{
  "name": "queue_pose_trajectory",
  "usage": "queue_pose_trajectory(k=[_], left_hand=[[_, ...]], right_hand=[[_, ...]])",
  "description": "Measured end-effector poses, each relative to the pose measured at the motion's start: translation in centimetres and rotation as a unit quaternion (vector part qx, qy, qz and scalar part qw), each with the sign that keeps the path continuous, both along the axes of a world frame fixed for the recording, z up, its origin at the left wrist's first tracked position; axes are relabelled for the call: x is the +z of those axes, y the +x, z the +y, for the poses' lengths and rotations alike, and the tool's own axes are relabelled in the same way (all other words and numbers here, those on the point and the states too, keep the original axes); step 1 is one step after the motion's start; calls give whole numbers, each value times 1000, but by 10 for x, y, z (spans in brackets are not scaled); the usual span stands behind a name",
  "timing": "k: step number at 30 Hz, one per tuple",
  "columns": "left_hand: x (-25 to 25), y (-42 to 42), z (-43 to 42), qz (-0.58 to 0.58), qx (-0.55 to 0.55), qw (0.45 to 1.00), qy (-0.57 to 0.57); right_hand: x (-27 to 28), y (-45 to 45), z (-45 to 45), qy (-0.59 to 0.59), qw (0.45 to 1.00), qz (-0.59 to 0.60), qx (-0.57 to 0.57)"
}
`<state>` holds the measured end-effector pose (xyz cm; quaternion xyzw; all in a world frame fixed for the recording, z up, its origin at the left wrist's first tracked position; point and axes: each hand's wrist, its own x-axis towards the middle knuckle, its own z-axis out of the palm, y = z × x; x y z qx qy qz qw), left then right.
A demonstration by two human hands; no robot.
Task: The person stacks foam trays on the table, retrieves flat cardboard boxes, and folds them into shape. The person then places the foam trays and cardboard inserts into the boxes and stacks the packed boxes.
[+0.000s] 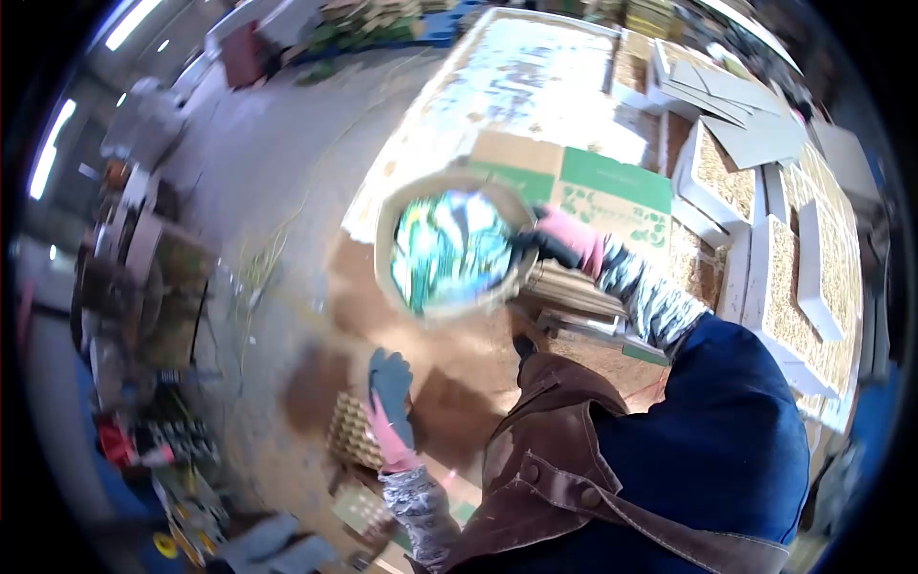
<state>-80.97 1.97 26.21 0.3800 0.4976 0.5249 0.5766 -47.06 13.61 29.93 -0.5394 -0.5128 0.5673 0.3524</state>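
My right hand (564,241), in a pink and black glove, grips the right edge of a round, tan-rimmed basket (384,253). Inside the basket shows a bright, glossy green, white and blue surface (449,247); glare and blur hide what it is. Lower down, my left hand (390,397), in a grey and pink glove, is stretched out with nothing in it. Just beside and below that hand sits a stack of egg-tray-like bumpy sheets (352,430), partly covered by it.
A long white-topped table (535,72) runs along the right, bearing green-and-brown cardboard (612,191) and white boxes of pale grains (722,167). Grey flat panels (755,134) lie on the boxes. More cardboard (359,512) lies near my feet. Cluttered goods (158,258) line the left.
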Motion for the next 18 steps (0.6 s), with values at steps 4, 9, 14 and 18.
queue_pose_trajectory(k=[4, 9, 14, 18], left_hand=[[-73, 35, 78, 136, -101, 986, -3], [-36, 98, 173, 83, -161, 983, -38], [-92, 137, 267, 98, -291, 947, -97], [-107, 137, 310, 256, -398, 877, -76]], right_hand=[[-27, 127, 95, 201, 973, -83, -74], [-64, 216, 172, 44, 938, 145, -312], [-168, 286, 199, 191, 926, -304, -115], [-105, 256, 140, 56, 868, -305, -388]])
